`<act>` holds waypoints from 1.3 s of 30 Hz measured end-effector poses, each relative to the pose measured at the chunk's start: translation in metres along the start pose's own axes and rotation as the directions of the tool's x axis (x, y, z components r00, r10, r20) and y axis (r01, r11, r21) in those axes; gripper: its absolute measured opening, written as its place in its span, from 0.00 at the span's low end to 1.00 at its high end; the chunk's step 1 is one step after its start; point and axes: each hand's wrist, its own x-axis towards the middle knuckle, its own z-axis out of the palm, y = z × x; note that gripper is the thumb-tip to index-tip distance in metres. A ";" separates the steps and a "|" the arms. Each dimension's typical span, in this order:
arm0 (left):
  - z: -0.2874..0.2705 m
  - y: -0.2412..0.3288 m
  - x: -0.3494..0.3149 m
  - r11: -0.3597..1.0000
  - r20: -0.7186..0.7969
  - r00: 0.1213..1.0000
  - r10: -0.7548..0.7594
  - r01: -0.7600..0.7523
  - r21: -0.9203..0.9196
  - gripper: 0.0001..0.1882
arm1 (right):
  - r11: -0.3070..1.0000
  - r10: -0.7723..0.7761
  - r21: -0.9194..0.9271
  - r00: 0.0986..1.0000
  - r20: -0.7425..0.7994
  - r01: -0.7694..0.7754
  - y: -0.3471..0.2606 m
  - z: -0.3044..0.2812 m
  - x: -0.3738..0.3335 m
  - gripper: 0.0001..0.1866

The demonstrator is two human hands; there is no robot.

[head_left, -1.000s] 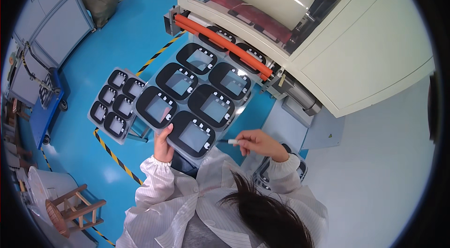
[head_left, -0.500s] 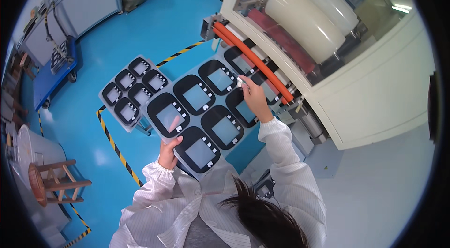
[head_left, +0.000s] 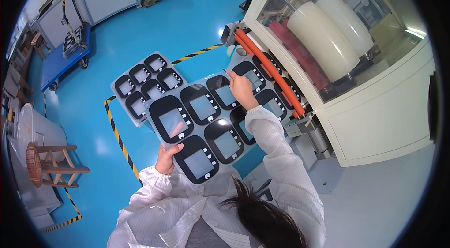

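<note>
the black-panelled sheet (head_left: 217,119) slants lengthwise from the left hand (head_left: 168,158), fingers clamped on its near edge, up-right to orange rollers (head_left: 269,71); the right hand (head_left: 242,91) has fingers pinched on a dark-tipped tool (head_left: 224,71).

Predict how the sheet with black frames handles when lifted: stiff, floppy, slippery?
The sheet probably has some stiffness: it looks nearly flat between the left hand and the orange rollers, though support underneath is hard to see. Likely light for its area, since its near edge looks thin. Perhaps slippery: bright glare suggests a smooth, glossy face.
</note>
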 end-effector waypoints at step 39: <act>0.011 -0.021 0.034 0.998 -0.045 0.998 -0.053 0.054 0.028 0.36 | 0.224 0.312 0.789 0.809 0.497 -0.571 0.026 -0.095 -0.222 0.14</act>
